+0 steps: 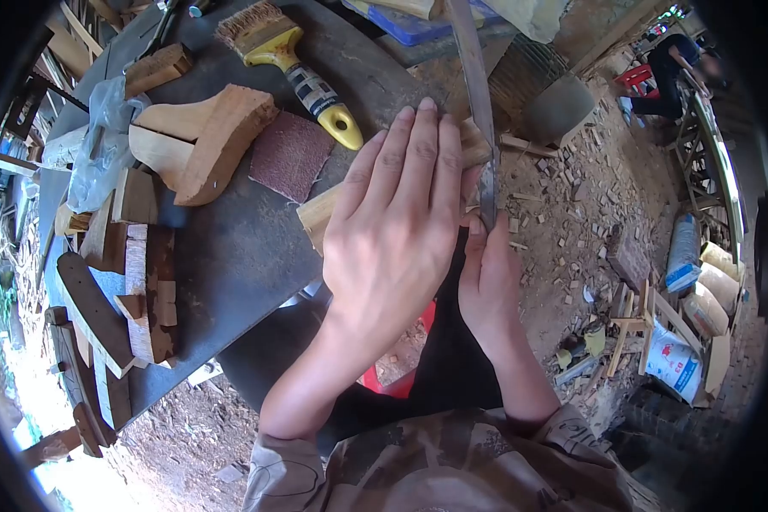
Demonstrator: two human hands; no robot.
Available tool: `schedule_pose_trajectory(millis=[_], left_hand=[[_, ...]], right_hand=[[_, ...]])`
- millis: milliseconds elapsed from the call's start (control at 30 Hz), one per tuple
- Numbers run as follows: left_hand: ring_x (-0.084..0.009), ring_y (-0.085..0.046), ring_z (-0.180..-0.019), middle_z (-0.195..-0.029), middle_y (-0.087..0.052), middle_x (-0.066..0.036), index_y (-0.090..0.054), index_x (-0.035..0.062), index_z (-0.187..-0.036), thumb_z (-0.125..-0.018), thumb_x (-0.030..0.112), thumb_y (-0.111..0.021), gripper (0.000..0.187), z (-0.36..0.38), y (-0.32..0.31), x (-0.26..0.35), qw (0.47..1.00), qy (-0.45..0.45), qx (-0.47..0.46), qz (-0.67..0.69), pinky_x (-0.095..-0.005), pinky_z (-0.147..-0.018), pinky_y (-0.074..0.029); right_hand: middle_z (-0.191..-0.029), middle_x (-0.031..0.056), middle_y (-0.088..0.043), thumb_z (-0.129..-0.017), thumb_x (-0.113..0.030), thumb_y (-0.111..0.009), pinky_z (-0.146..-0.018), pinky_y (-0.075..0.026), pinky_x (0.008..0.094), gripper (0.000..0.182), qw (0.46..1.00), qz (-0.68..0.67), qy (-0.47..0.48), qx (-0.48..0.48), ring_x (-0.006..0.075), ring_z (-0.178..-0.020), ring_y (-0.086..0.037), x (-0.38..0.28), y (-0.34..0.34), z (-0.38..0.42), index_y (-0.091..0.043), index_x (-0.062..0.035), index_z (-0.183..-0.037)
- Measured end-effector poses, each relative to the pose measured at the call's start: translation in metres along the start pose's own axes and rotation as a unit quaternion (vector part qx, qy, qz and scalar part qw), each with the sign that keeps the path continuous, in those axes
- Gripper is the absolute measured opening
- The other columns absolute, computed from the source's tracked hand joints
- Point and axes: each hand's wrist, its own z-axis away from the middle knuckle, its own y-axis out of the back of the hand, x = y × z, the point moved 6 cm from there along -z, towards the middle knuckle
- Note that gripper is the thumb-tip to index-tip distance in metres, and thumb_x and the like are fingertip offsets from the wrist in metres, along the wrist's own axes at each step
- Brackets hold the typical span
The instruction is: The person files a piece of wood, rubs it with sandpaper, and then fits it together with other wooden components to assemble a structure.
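My left hand [392,196] lies flat, fingers stretched out side by side, across a pale wooden block [317,215] at the table edge. Most of the block is hidden under the palm; another bit of wood shows past the fingertips. My right hand [491,277] is closed around the lower end of a long, narrow metal blade [476,94], which runs upward past the block's right end. Left of the block lies a square of reddish sandpaper [292,155]. Beyond it rests a paintbrush [303,75] with a yellow and checked handle.
Cut wooden pieces [218,145] lie on the dark table [230,256], with a clear plastic bag [102,136] and stacked offcuts [149,290] at its left. Wood chips cover the floor [563,205]. A person [674,72] is at the far right, near a red stool [636,81].
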Motion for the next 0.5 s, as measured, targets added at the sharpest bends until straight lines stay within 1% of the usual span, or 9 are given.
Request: schedule_pose_trajectory(millis=[100,200,300,400,467,500], left_hand=[[-0.0256,-0.078,-0.122,-0.129,-0.081,-0.01,-0.08,0.0051,-0.127,-0.096,0.027,-0.084,0.038,-0.002,-0.001,0.0,1.0,0.003,-0.002,-0.004,-0.0389,-0.106,-0.061],[-0.0254,-0.078,-0.123,-0.129,-0.081,-0.01,-0.081,0.0047,-0.126,-0.096,0.027,-0.084,0.038,-0.001,0.0,0.001,1.0,0.005,-0.017,-0.006,-0.0391,-0.106,-0.061],[-0.0252,-0.078,-0.123,-0.13,-0.081,-0.01,-0.081,0.0041,-0.125,-0.095,0.027,-0.085,0.038,-0.003,-0.001,0.002,1.0,0.006,-0.018,-0.002,-0.0393,-0.107,-0.061],[-0.0253,-0.078,-0.123,-0.13,-0.081,-0.01,-0.081,0.0038,-0.125,-0.095,0.026,-0.085,0.038,-0.002,0.0,0.001,1.0,0.012,-0.019,0.001,-0.0394,-0.107,-0.061],[-0.0254,-0.078,-0.123,-0.13,-0.081,-0.011,-0.081,0.0038,-0.126,-0.095,0.026,-0.085,0.038,-0.002,0.0,0.002,1.0,0.013,-0.017,0.006,-0.0396,-0.107,-0.061],[-0.0255,-0.078,-0.123,-0.13,-0.081,-0.011,-0.081,0.0039,-0.126,-0.095,0.026,-0.085,0.038,-0.002,0.0,0.002,1.0,0.013,-0.017,0.006,-0.0397,-0.107,-0.061]], right_hand=[[-0.088,0.0333,-0.069,-0.116,-0.008,-0.051,-0.068,-0.052,0.0578,0.022,0.999,-0.012,0.013,0.027,0.0555,-0.088,-0.071,-0.009,0.003,-0.009,-0.048,0.0064,-0.132],[-0.085,0.0325,-0.068,-0.115,-0.008,-0.052,-0.068,-0.052,0.0587,0.019,0.996,-0.022,0.071,0.049,0.0551,-0.085,-0.071,-0.025,0.006,-0.027,-0.049,0.0047,-0.129],[-0.085,0.0322,-0.068,-0.115,-0.008,-0.052,-0.068,-0.052,0.0598,0.017,0.996,-0.027,0.078,0.046,0.0552,-0.087,-0.071,-0.027,0.005,-0.035,-0.05,0.0031,-0.127],[-0.084,0.0317,-0.068,-0.115,-0.009,-0.051,-0.069,-0.052,0.061,0.016,0.993,-0.037,0.097,0.063,0.0553,-0.087,-0.071,-0.004,-0.009,-0.022,-0.051,0.0027,-0.127],[-0.085,0.0319,-0.067,-0.115,-0.008,-0.051,-0.069,-0.051,0.0616,0.015,0.997,-0.024,0.062,0.046,0.0553,-0.086,-0.07,0.022,-0.026,-0.002,-0.05,0.0031,-0.125],[-0.086,0.032,-0.067,-0.115,-0.008,-0.051,-0.069,-0.05,0.0617,0.015,0.997,-0.024,0.066,0.045,0.0554,-0.086,-0.07,0.023,-0.027,-0.001,-0.05,0.0033,-0.125]])
